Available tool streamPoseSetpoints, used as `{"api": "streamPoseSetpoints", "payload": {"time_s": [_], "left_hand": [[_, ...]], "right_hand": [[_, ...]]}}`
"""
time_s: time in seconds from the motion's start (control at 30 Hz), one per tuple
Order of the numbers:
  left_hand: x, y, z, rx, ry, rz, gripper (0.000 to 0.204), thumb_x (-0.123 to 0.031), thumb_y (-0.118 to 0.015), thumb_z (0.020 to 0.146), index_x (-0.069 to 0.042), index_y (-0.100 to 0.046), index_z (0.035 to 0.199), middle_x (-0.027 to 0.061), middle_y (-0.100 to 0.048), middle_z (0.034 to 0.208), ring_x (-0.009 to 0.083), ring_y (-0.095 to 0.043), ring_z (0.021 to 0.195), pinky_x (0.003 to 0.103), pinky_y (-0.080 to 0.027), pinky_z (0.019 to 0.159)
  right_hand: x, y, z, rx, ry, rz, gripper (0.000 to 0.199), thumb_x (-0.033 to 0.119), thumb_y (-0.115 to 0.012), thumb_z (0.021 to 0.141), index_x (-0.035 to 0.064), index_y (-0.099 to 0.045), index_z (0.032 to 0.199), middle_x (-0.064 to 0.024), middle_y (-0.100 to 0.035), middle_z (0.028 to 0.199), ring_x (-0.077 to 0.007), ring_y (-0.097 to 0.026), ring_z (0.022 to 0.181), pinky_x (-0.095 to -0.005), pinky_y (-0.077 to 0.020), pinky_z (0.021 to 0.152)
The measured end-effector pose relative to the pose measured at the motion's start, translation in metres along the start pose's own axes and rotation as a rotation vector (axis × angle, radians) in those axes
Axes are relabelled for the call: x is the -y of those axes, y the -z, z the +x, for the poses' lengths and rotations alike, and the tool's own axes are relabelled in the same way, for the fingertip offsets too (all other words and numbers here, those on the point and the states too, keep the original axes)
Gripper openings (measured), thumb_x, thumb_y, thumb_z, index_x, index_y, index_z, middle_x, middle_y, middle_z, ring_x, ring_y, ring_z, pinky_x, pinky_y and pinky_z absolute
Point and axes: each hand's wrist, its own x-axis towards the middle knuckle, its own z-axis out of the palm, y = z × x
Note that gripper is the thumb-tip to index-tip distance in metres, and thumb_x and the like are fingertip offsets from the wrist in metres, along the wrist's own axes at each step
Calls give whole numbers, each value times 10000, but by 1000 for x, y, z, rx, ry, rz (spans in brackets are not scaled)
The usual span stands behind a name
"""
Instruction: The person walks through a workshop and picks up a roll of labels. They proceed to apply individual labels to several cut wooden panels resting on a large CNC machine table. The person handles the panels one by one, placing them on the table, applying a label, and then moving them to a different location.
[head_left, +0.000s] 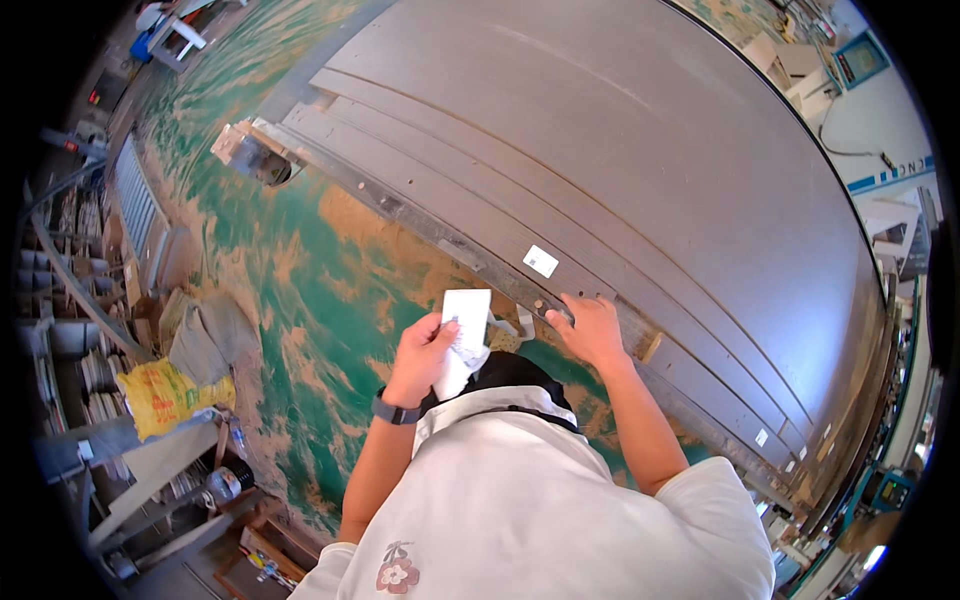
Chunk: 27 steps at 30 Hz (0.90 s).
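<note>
Pinching the white papers [470, 304], the left grip [418, 355] stands narrow, thumb on top; their flat upper end juts toward one o'clock from it, and their crumpled lower part hangs toward four o'clock. At three o'clock from this grip, the right grip [592, 330] touches the near edge of the brown strips [450, 205], its fingers loosely spread. A white sticker [541, 261] lies on one strip, near that grip at eleven o'clock.
</note>
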Motion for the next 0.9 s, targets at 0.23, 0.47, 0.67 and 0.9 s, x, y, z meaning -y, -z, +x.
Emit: {"api": "streamPoseSetpoints", "payload": {"time_s": [0.23, 0.47, 0.67, 0.9], "left_hand": [[0, -22, 46, 199, 4, 447, 172, -159, -625, 945, -4, -622, 869, -35, -568, 750, 57, -476, 702, 244, -410, 619], [-25, -34, 43, 531, 179, 329, 206, -26, -590, 918, 12, -643, 1113, 10, -671, 960, 84, -589, 855, 250, -473, 768], [-12, -15, 55, 527, 183, 538, 84, -69, -619, 922, 5, -640, 953, -8, -636, 827, 67, -539, 737, 243, -453, 682], [-12, -9, 53, 458, 133, 514, 115, -114, -643, 920, 0, -636, 909, -26, -601, 774, 52, -497, 701, 230, -424, 638]], "right_hand": [[90, 40, -6, -467, 308, 268, 288, 219, -736, 750, 95, -687, 1005, -79, -645, 983, -306, -596, 961, -424, -457, 799], [19, 22, 3, -52, -140, 811, 215, 232, -626, 881, 48, -674, 981, -150, -674, 948, -293, -630, 921, -382, -473, 843], [-136, -21, 28, -826, -596, 1987, 308, 202, -561, 946, -7, -538, 1171, -122, -618, 1086, -213, -616, 936, -303, -530, 740], [-196, -27, -24, -1144, -828, 1159, 290, 227, -501, 997, 14, -545, 1189, -133, -613, 1142, -272, -600, 1103, -427, -467, 967]]}}
